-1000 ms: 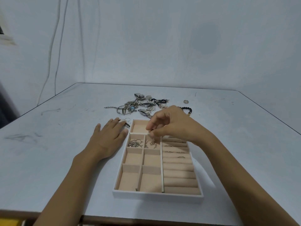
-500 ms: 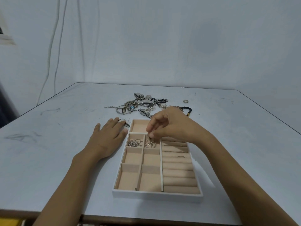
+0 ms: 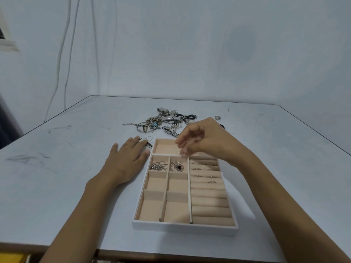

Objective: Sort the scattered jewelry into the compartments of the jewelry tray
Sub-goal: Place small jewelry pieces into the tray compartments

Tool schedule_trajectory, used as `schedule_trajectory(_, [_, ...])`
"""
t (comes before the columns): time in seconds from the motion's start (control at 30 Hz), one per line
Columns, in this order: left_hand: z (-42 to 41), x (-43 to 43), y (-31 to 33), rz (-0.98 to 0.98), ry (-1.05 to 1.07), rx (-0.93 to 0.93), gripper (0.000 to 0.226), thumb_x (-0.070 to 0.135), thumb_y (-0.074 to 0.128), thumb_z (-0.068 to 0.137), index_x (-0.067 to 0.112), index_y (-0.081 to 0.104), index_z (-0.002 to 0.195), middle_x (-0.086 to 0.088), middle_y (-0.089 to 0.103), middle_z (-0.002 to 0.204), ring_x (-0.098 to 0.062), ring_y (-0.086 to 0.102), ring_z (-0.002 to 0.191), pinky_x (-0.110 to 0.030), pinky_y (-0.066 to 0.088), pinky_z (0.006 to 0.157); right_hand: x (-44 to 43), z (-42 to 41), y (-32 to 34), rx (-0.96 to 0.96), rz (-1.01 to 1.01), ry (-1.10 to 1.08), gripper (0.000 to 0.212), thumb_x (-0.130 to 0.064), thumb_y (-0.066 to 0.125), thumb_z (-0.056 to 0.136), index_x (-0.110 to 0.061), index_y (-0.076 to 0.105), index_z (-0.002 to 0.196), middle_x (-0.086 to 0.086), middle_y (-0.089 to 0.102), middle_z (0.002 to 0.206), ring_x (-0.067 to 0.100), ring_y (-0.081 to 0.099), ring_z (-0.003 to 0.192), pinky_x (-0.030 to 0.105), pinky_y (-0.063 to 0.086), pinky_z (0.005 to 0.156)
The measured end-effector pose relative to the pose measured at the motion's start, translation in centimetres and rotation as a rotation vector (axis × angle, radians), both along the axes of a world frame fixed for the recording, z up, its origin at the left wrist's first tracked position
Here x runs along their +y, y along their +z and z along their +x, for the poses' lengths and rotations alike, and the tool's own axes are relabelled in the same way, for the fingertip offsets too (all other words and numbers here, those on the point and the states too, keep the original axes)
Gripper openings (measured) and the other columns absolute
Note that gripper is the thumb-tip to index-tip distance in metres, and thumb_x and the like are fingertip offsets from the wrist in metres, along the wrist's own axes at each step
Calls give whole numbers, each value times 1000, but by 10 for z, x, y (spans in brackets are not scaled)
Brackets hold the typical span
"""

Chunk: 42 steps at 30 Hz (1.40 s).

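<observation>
The right hand [image 3: 205,141] has lifted off the tray's middle compartment, its fingers [image 3: 187,147] loosely curled and apparently empty. The flower-shaped piece [image 3: 177,166] now lies inside the jewelry tray [image 3: 184,227], so it is sorted. The scattered jewelry [image 3: 167,122] waits above the tray. The left hand [image 3: 127,160] stays flat beside the tray. The pale surface [image 3: 57,177] is scuffed; cables [image 3: 64,63] hang at upper left.

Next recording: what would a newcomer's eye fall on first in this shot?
The beige-lined jewelry tray sits near the front of the table, the right hand hovering over its far end and the left hand flat on the table beside its left edge. Behind it lies a tangled pile of jewelry. Two small compartments hold silver hoops and, to their right, a flower-shaped piece.
</observation>
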<state>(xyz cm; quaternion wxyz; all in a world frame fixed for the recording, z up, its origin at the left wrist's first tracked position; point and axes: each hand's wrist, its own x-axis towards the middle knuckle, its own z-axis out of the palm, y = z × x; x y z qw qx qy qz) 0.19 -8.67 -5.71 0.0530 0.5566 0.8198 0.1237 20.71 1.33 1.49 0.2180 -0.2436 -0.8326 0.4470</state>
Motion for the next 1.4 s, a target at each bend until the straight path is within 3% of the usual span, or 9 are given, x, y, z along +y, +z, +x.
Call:
schedule_trajectory(0.33, [-1,1,-1,1,3,-6,50,39,21,102,26,20,150,4,11,160,-13,5,147,-44,2,119,25,23,7,325,-70,-281,19,12,70,73,0,71,88,15,70,79,19,67,67,19,53,63])
schedule_trajectory(0.43, [-4,4,1,71,16,-57,47,40,30,101,25,33,145,3,25,156,-15,20,144,-44,10,117,32,28,8,389,-127,-324,16,10,69,76,2,71,90,16,69,81,23,67,70,27,59,73])
schedule_trajectory(0.5, [-5,6,5,155,36,-100,45,44,35,96,25,48,135,2,43,145,-18,39,134,-41,26,111,38,30,8,399,-153,-357,14,9,67,79,1,71,89,15,68,81,21,66,69,27,59,68])
schedule_trajectory(0.63, [-3,14,16,338,105,-220,33,37,47,90,30,59,120,6,61,121,-20,56,111,-34,40,87,53,30,2,275,-114,-434,12,1,65,81,-5,73,88,5,69,77,14,62,63,20,47,50])
schedule_trajectory(0.8, [14,39,30,509,-22,-230,22,21,57,90,31,65,107,15,65,106,-10,57,98,-32,43,84,78,20,-8,96,16,-506,15,1,66,78,-11,73,84,2,66,72,9,52,57,17,38,46])
schedule_trajectory(1.0, [30,82,44,368,-133,-116,17,26,58,88,34,68,100,18,64,95,-7,56,88,-28,41,83,99,-10,-21,-191,188,-430,11,-11,78,73,-21,74,75,-6,67,69,7,56,62,28,46,65])
schedule_trajectory(1.13, [33,112,45,259,-158,31,23,27,52,92,32,65,110,11,67,109,-14,59,104,-33,41,90,104,-29,-20,-279,254,-393,10,-17,79,72,-26,74,72,-6,69,73,8,58,68,26,41,64])
schedule_trajectory(1.27, [35,136,41,164,-197,135,31,25,48,94,30,60,122,5,65,118,-20,53,118,-37,40,92,103,-39,-24,-349,283,-369,9,-17,80,70,-21,76,76,-1,74,79,15,67,76,31,52,70])
schedule_trajectory(1.4, [33,151,33,89,-225,223,29,26,51,90,35,63,116,4,65,115,-21,54,115,-37,43,89,102,-39,-31,-385,323,-399,11,-16,78,73,-18,75,83,1,75,82,17,71,78,35,56,80])
